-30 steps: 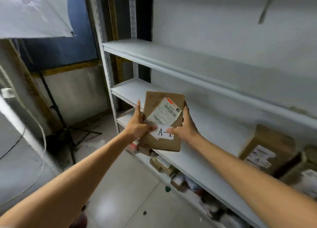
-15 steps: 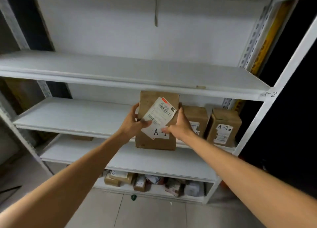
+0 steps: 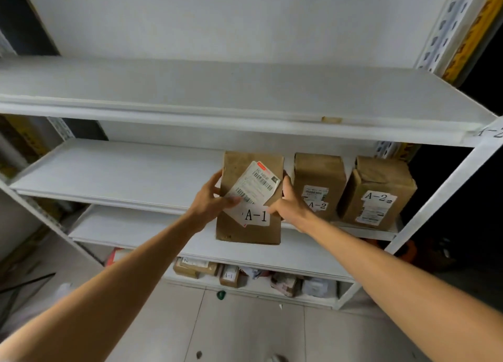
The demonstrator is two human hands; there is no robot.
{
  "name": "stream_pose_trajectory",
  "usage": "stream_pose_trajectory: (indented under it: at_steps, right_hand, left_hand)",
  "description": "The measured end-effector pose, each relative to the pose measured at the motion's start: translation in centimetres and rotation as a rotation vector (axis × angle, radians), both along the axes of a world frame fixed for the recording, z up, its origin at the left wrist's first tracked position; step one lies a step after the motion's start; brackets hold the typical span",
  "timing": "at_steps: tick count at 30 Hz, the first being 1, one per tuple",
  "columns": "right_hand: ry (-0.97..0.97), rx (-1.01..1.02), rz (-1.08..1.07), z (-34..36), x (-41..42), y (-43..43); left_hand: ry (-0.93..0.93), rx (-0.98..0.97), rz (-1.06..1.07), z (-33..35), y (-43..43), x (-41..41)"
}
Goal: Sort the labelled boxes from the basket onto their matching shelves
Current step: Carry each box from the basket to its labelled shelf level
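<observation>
Box: the brown box [image 3: 251,195] marked A-1 is held upright in the air in front of the rack, label toward the camera. Its lower edge hangs below the front edge of the middle shelf [image 3: 122,171], so it rests on nothing.
Left grip: the left grip [image 3: 209,198] holds the box's left side, thumb across the shipping label and fingers curled behind.
Right grip: the right grip [image 3: 292,205] clamps the right side, thumb on the front by the A-1 sticker.
Neighbours: two boxes marked A-2 [image 3: 318,184] [image 3: 377,190] stand on the middle shelf just to the right of the held box.
Shelf tag: a handwritten A-2 [image 3: 490,131] shows on the right post. No A-1 tag is in view.
Doing it well: this box likely does not belong beside the A-2 pair. Find the A-1 tag first, keep both grips on the sides, then slide it in flat with the label facing out.
Clue: a small parcel marked A-1 [image 3: 229,276] sits on the bottom shelf [image 3: 321,300] among mixed packets, so that level is probably the match.
Rack: white metal, with the top shelf [image 3: 217,89] and the lower shelf [image 3: 136,231] bare where visible.
Room: pale tiled floor [image 3: 245,329] with a small green object [image 3: 221,294] near the rack, a white wall behind, and darkness to the right.
</observation>
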State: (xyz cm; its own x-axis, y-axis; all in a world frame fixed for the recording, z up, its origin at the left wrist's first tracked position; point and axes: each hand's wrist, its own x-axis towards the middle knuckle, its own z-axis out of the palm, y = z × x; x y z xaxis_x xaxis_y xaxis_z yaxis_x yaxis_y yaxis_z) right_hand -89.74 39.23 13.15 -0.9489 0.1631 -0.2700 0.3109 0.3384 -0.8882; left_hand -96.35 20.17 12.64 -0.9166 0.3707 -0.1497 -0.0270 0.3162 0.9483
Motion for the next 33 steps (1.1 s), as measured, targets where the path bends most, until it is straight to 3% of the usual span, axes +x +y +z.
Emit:
stream_pose_trajectory:
  at_steps: [5, 12, 21, 28, 33]
  right_hand:
    - [-0.052, -0.004, -0.008, -0.5, -1.5, 1.5]
    - [0.032, 0.041, -0.081, 0.4, 0.6, 2.0]
    - [0.315, 0.075, -0.355, 2.0, 9.6, 2.2]
    - [0.525, 0.207, -0.561, 8.6, 13.2, 7.9]
    - [0.665, 0.287, -0.576, 16.3, 12.1, 14.3]
  left_hand:
    - [-0.018, 0.015, -0.014, -0.9, 1.8, -1.3]
    - [-0.001, 0.08, -0.062, 0.0, 2.2, 0.1]
    - [0.071, 0.188, -0.266, 2.1, 4.4, 4.3]
    - [0.218, 0.36, -0.381, 8.9, 12.3, 6.9]
    - [0.368, 0.474, -0.359, 16.1, 18.6, 6.1]
